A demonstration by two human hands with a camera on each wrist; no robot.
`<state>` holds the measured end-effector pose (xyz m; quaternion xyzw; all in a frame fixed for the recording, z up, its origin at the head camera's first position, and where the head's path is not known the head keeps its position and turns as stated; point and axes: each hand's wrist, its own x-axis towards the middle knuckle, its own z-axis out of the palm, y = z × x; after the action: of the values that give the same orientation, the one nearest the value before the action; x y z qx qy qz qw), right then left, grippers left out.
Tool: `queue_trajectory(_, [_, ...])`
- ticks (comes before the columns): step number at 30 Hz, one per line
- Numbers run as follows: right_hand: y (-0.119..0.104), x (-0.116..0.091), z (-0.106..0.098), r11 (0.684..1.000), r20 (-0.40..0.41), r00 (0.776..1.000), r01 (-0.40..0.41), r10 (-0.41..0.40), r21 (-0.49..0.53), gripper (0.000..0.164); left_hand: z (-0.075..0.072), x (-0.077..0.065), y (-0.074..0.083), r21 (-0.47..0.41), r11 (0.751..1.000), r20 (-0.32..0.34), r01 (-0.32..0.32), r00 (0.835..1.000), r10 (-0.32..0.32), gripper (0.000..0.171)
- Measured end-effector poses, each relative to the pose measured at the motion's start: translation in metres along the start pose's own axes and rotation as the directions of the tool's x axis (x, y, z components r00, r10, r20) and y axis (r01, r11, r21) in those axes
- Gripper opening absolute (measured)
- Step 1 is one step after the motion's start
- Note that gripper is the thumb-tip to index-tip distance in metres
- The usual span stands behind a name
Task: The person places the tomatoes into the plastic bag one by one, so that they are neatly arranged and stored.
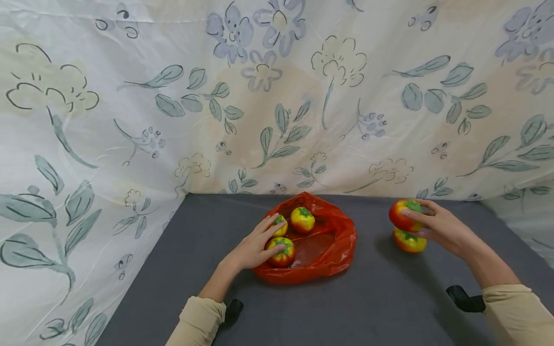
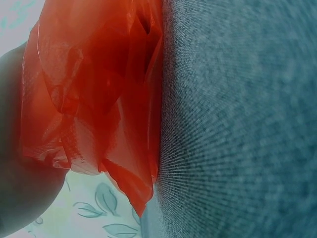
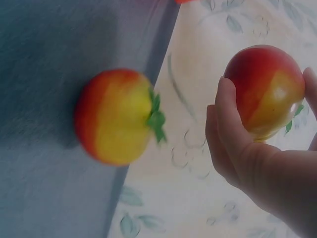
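Observation:
My right hand (image 1: 447, 230) grips a red and yellow tomato (image 1: 402, 218) with a green leafy top, thumb and fingers round its sides. Another tomato (image 1: 410, 243) sits on the table just below it; in the right wrist view this tomato (image 3: 114, 119) appears apart from the held tomato (image 3: 265, 91). My left hand (image 1: 253, 245) lies over the left side of an open red plastic bag (image 1: 309, 275), its fingers fairly straight. Its fingertips and thumb overlap two tomatoes inside, one nearer (image 1: 281, 257) and one partly hidden (image 1: 281, 228). A third tomato (image 1: 302, 220) lies behind them.
A dark grey cloth (image 1: 359, 307) covers the table. Behind and at the sides hangs a pale curtain (image 1: 277, 144) with flowers and leaves. A black strap piece (image 1: 465, 299) sits by the right wrist, and another (image 1: 233, 311) by the left.

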<state>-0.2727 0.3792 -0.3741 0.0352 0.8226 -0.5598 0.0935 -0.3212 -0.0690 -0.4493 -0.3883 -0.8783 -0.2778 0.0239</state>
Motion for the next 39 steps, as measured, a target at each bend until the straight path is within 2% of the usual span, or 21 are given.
queue_trajectory(4, [-0.012, 0.006, 0.014, 1.000, 0.022, 1.000, 0.008, -0.008, 0.015, 0.089, 0.000, -0.001, 0.001, -0.009, 1.000, 0.003, -0.002, 1.000, 0.002, 0.062])
queue_trajectory(11, [-0.032, 0.017, 0.041, 1.000, 0.073, 0.997, 0.025, -0.024, -0.018, 0.088, 0.001, -0.001, 0.000, -0.011, 1.000, 0.012, 0.000, 1.000, 0.000, 0.062])
queue_trajectory(20, [-0.051, 0.034, 0.089, 0.998, 0.166, 0.985, 0.050, -0.043, -0.038, 0.089, 0.001, -0.002, -0.001, -0.005, 1.000, 0.008, 0.000, 1.000, 0.000, 0.063])
queue_trajectory(32, [-0.055, 0.051, 0.134, 0.991, 0.233, 0.971, 0.074, -0.046, -0.111, 0.081, 0.000, -0.003, -0.004, 0.001, 1.000, 0.015, 0.007, 1.000, -0.007, 0.062])
queue_trajectory(39, [-0.049, 0.053, 0.153, 0.995, 0.276, 0.961, 0.057, -0.032, -0.083, 0.079, 0.000, -0.003, -0.005, 0.004, 1.000, 0.014, 0.000, 1.000, 0.000, 0.062])
